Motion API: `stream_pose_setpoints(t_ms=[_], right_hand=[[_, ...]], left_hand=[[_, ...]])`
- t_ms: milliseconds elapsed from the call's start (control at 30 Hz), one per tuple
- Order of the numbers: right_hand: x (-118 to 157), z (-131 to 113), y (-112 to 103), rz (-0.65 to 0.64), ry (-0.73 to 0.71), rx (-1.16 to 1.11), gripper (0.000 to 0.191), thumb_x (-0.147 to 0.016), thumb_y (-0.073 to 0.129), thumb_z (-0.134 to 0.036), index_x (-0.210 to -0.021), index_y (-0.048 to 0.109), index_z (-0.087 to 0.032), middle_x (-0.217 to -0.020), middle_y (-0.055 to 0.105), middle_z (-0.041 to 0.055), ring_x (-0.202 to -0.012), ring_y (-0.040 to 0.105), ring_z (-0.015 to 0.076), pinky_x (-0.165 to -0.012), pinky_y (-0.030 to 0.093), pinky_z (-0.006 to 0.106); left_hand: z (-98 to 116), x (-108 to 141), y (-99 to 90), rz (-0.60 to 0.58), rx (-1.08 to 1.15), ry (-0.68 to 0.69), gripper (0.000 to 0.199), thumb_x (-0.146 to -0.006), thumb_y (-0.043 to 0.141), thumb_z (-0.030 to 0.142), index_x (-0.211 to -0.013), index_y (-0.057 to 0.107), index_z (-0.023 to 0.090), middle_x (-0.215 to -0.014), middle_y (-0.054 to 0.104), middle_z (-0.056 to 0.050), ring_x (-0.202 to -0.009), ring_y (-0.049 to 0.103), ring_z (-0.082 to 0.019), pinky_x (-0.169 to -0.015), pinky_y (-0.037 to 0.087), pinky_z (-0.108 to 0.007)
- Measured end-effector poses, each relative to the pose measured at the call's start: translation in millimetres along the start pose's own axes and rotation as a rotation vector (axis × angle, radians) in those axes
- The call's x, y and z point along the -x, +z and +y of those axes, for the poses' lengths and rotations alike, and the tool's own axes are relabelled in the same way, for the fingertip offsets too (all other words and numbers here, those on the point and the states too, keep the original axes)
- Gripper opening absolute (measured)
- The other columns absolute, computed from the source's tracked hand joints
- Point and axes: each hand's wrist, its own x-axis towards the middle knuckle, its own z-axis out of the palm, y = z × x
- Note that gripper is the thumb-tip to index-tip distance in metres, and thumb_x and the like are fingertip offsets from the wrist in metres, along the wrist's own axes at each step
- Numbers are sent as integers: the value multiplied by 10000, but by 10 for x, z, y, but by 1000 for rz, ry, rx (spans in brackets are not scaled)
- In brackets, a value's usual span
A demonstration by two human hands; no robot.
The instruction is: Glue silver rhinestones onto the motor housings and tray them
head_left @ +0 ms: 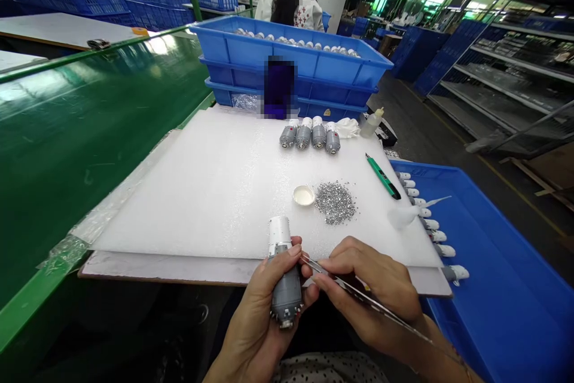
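My left hand (264, 299) is wrapped round a grey and white model capsule (287, 287), its white end pointing away from me and small studs round its near end. In my right hand (376, 287) a pair of metal tweezers (359, 293) is pinched, tips meeting my left thumb and finger beside the capsule. Whether the tips hold a tiny part cannot be made out. Beyond my hands lies a heap of small silvery pieces (336, 202), with a shallow white cap (304, 195) at its left. Several similar capsules (310, 134) stand in a row farther back.
A green utility knife (382, 176) lies on the white foam sheet (201, 192). At right, a blue tray (493, 263) holds several capsules. Stacked blue crates (291, 66) stand behind, near a dropper bottle (372, 122). A green conveyor (112, 114) runs along the left; a person (291, 0) sits beyond.
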Motion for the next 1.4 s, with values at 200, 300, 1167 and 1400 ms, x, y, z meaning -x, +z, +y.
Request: stream_pose_setpoints(t_ms=[200,300,1167,1400], right_hand=[[-3,-8,-1,-28,55,-39,152,-893,577,-30,-902,593,-181,-734,632,15,-667,585,125,-596,470,250],[-12,-18,-3,-28,99,-23,120,-898,589,-65,-866,597,-180,-720,637,16,-634,582,125,-570,460,249],[-175,-61,12,-41,3,30,134,-881,593,-39,-874,592,-174,-704,625,21,-632,572,128,-558,451,253],[-135,-108,100,-31,-130,166,161,-886,566,-23,-960,601,-162,-705,671,49,-613,592,154,-514,481,263]], left_hand=[[-27,-8,-49,-43,-76,102,198,-773,747,81,-965,713,118,-665,702,-17,-583,664,-107,-542,602,-205],[-35,-16,-61,-49,-117,131,248,-758,768,101,-992,694,134,-685,706,-8,-579,661,-112,-554,607,-217],[28,-15,-154,-166,-100,190,286,-818,734,196,-1085,660,124,-735,647,-8,-550,547,-67,-529,495,-175],[24,8,-161,-176,-61,150,226,-806,734,167,-1022,681,127,-667,658,0,-504,564,-63,-518,501,-162]])
